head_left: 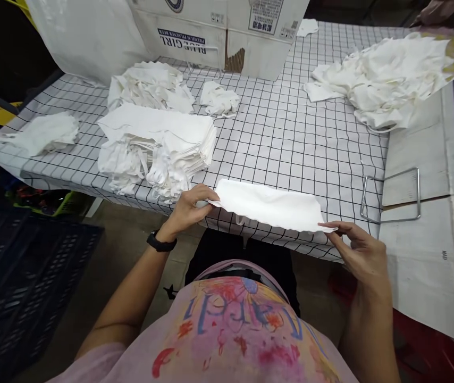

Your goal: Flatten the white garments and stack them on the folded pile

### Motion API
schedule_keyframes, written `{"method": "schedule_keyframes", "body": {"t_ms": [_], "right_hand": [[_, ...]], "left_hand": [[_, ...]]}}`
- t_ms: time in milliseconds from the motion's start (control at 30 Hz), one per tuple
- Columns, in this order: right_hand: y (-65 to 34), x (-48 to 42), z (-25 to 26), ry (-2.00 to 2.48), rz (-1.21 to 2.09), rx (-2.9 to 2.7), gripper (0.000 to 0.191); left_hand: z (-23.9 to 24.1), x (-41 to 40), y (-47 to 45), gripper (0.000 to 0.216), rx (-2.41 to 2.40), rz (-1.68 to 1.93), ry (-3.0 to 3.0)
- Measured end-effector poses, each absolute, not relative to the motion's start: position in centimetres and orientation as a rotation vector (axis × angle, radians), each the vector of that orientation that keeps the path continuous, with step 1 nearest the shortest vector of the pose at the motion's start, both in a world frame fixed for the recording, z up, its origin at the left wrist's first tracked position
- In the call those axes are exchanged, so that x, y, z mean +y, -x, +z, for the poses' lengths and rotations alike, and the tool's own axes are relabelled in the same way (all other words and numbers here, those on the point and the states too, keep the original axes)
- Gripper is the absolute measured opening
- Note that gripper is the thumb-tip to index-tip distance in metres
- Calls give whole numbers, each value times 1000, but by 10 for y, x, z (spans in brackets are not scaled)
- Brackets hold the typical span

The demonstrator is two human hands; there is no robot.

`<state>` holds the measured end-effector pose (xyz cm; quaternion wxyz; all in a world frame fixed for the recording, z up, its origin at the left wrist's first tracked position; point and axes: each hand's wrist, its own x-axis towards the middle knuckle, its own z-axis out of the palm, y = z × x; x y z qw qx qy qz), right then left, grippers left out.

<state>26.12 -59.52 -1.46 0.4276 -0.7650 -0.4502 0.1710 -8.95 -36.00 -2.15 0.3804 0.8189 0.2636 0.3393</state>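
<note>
At the table's [278, 141] near edge: left hand [192, 205] and right hand [364, 250] each pinch a cloth [269, 205] end.
We might crease it through uneven pulling.

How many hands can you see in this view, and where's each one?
2: the left hand, above a black wristband, pinches the left end of a white fabric piece; the right hand pinches its right end. No other hand shows.

A table [267, 133] in white, black-gridded cloth [294, 159] stands over a dim, greyish-brown floor [125, 239].
</note>
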Motion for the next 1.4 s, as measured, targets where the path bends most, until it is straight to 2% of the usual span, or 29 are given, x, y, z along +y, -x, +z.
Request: {"method": "schedule_keyframes", "body": {"t_ms": [67, 200, 333, 500, 833, 967, 1133, 1267, 1400], "right_hand": [[-262, -585, -5, 1819, 400, -1006, 19], [-266, -547, 28, 1580, 240, -777, 25], [-270, -508, 71, 1421, 134, -789, 26], [-275, -475, 112, 1329, 109, -866, 24], [-277, -420, 157, 1283, 51, -1025, 22], [-263, -407, 173, 1288, 79, -1044, 19], [-233, -401, 182, 1274, 143, -1073, 28], [-203, -415, 170, 1324, 282, -1114, 39], [-172, -432, 139, 1365, 592, -1232, 45]], "left_hand": [[-9, -356, 82, 5, 718, 966, -1944], [32, -340, 63, 18, 771, 1049, -1632], [81, -321, 52, 26, 790, 1117, -1539], [119, -304, 53, 25, 744, 1186, -1580], [165, -274, 69, 16, 738, 1314, -1632], [181, -266, 83, 21, 771, 1394, -1631], [191, -280, 114, 21, 815, 1433, -1636], [181, -313, 162, 19, 881, 1503, -1664], [154, -356, 225, 25, 1031, 1504, -1620]]}}
